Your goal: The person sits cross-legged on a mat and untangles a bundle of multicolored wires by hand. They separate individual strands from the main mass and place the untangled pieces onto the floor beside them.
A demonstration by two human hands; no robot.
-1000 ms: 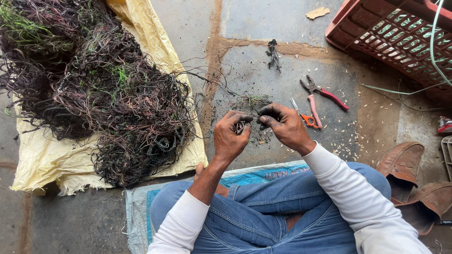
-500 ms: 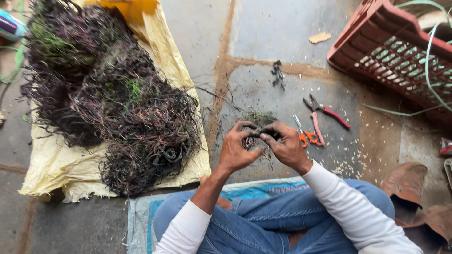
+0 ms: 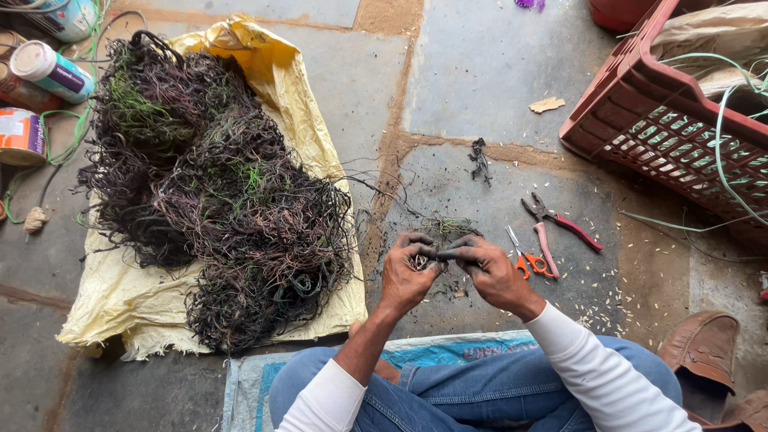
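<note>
— Moved since half a second back? 
— Hardly at all. Both hands in the same pose as before, a shade lower and nearer the knees. View tipped up and left, so tins now in sight beyond the heap.

— Left hand? 
— Just right of the heap, above the floor. Fingers curled together around a small wad of dark wire, thumb tip pressed against it.

— Right hand? 
— Touching the left at the fingertips. Thumb and forefinger pinched on the same wad, remaining fingers bent in beside them. Cannot tell how tight the pinch is.

— And the wad itself? 
— Between the two hands, well right of the heap, over a scatter of dark scraps on the stone.

— The heap? 
— Big tangle of dark, purplish and green wire, lying on a yellow sack spread flat.

— Tools? 
— Red pliers far right of the heap, past the hands, jaws toward the top. Orange scissors just beside the pliers, nearer the right hand. Small black wire scrap up beyond both.

— Anything else? 
— Red crate farthest right of the heap, green cord trailing over its rim. Tins left of the heap's top end. Blue jeans and white sleeves below the hands; brown shoe at the right knee.
</note>
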